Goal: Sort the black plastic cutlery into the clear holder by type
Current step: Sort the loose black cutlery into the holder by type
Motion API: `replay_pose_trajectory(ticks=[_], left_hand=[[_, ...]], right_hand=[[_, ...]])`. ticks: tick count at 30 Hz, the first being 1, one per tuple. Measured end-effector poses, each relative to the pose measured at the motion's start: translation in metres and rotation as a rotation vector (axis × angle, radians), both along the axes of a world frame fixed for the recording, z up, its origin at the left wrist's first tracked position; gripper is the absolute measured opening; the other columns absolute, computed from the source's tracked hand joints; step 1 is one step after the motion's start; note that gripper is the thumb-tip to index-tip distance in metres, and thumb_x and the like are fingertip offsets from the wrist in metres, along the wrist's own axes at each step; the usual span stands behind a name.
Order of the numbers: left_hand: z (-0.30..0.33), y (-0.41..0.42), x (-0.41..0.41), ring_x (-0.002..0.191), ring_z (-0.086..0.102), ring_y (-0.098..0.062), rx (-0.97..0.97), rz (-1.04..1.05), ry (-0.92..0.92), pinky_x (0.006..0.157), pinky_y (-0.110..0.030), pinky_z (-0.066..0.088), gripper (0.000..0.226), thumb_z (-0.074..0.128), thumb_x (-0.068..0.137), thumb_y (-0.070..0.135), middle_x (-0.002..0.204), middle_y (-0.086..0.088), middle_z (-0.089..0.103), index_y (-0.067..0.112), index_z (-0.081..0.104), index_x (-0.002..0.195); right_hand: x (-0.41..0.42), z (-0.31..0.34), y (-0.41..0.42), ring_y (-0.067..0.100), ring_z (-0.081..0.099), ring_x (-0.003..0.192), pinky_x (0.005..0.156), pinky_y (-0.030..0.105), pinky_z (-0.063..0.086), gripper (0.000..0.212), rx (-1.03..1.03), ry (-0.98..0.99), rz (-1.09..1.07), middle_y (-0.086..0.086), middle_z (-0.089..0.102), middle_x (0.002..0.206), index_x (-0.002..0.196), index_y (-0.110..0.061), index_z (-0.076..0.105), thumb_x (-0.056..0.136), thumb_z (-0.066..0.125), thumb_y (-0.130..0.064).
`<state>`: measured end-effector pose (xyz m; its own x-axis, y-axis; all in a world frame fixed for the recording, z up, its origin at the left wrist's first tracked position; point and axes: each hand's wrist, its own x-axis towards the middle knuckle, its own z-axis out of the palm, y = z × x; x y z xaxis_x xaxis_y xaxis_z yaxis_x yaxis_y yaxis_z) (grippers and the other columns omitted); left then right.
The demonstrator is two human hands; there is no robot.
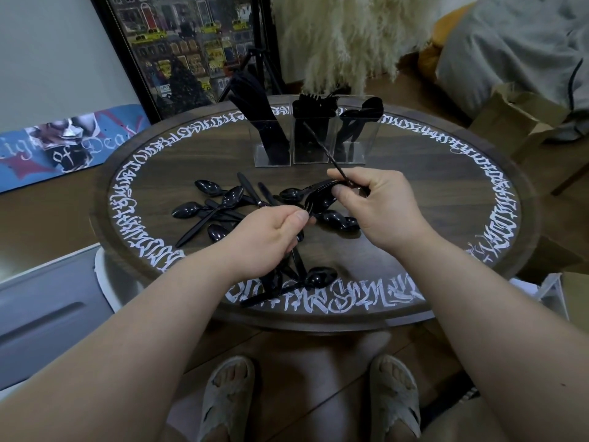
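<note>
A clear holder [310,154] with three compartments stands at the far side of the round table [414,193]: knives [259,100] on the left, forks [314,103] in the middle, spoons [366,111] on the right. Loose black spoons [208,188] and other cutlery lie scattered mid-table, with one spoon [320,277] near the front edge. My left hand [264,237] grips a bundle of black cutlery handles that stick out below it. My right hand [376,205] pinches black spoons [318,199], whose thin handles point up toward the holder.
A framed picture [191,49] leans on the wall behind the table, next to a fluffy cream plume [344,39]. A skateboard deck [70,141] lies at left, cardboard boxes [516,119] at right. My slippered feet [306,400] are under the table's front edge.
</note>
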<state>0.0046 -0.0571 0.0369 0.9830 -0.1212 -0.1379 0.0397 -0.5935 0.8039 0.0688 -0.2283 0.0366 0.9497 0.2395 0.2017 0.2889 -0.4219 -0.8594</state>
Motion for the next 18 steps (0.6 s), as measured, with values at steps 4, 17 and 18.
replay_pose_trajectory(ticks=[4, 17, 18], left_hand=[[0.001, 0.0, -0.002, 0.054, 0.046, -0.005, 0.043, -0.052, -0.046, 0.059, -0.026, 0.043, 0.031, 0.036, 0.102, 0.029, 0.061, 0.007, 0.049, 0.02, 0.052, 0.077], [0.005, 0.001, 0.002, 0.066, 0.046, -0.007, 0.221, 0.194, -0.091, 0.064, -0.031, 0.033, 0.027, 0.034, 0.101, 0.028, 0.068, 0.009, 0.05, 0.023, 0.059, 0.09], [0.004, 0.003, 0.004, 0.07, 0.048, -0.009, 0.238, 0.266, -0.119, 0.066, -0.031, 0.033, 0.027, 0.034, 0.101, 0.027, 0.071, 0.01, 0.051, 0.022, 0.058, 0.09]], right_hand=[[0.0, -0.002, 0.001, 0.001, 0.058, 0.064, 0.077, 0.031, 0.055, 0.024, -0.052, 0.042, 0.04, -0.016, 0.066, 0.079, 0.11, -0.022, 0.071, 0.092, 0.06, -0.012], [0.003, 0.007, -0.009, 0.009, 0.057, 0.059, 0.06, 0.026, 0.056, 0.023, -0.029, 0.098, -0.05, -0.008, 0.064, 0.086, 0.116, -0.022, 0.066, 0.095, 0.057, -0.023], [0.004, 0.009, -0.011, 0.012, 0.057, 0.053, 0.058, 0.03, 0.057, 0.02, 0.012, 0.117, -0.083, -0.006, 0.063, 0.078, 0.112, -0.02, 0.064, 0.094, 0.058, -0.024]])
